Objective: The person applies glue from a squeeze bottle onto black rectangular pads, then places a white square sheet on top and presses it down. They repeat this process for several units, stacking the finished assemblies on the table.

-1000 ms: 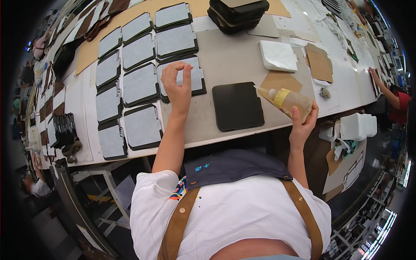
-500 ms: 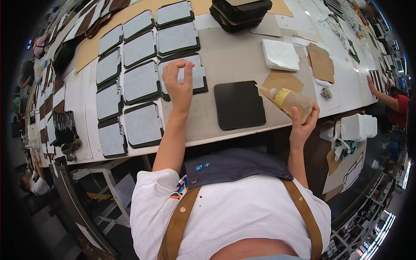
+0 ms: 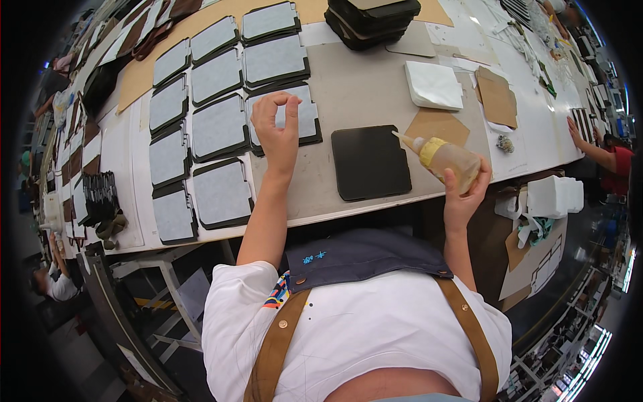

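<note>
In my right hand (image 3: pixel 467 191) is a translucent squeeze bottle (image 3: pixel 450 161) with yellow tape round its neck. The bottle is tilted, and its pointed nozzle reaches the upper right corner of a flat black panel (image 3: pixel 370 164) lying before me; whether the tip touches it I cannot tell. My left hand (image 3: pixel 276 124) is raised over a black-edged panel with a pale grey face (image 3: pixel 305 120). Its fingers curl round to the thumb in a closed loop, with nothing visible in them.
Rows of similar grey-faced panels (image 3: pixel 220 127) cover the table's left side. A stack of black pieces (image 3: pixel 370 23) stands at the back. White sheets (image 3: pixel 433 85) and brown card (image 3: pixel 496 98) lie to the right. A co-worker's arm (image 3: pixel 593 151) rests on the far right edge.
The squeeze bottle has turned a little in my right hand, and its nozzle tip has shifted slightly left, toward the black panel's corner. My left hand has hardly moved.
</note>
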